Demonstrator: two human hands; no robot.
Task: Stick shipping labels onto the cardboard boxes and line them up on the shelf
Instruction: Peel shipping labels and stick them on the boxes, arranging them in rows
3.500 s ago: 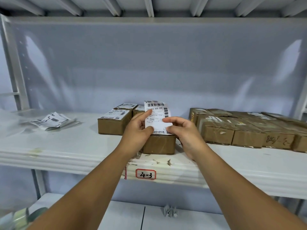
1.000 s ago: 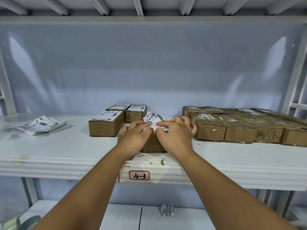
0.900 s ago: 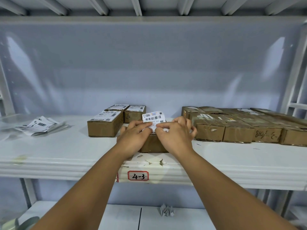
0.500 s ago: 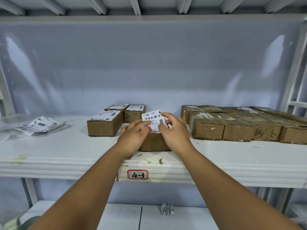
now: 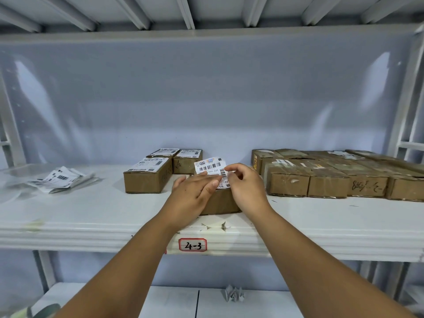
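Room about the fingers (image 5: 207, 180), which meet at a shipping label (image 5: 210, 166) on the middle box (image 5: 220, 200). Left: three labelled boxes (image 5: 146, 180) just beside, then open shelf (image 5: 96, 210) as far as a loose heap of labels (image 5: 59, 179). Right: a close-packed row of boxes (image 5: 325, 184), near, bars the way. Behind: a gap to the back panel (image 5: 206, 99). Above: open air up to the ribbed upper shelf (image 5: 206, 31).

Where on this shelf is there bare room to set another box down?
Bare shelf lies between the loose labels and the labelled boxes, and along the front before the right row. The middle is crowded: left hand and right hand hold a label on a box close beside that row.
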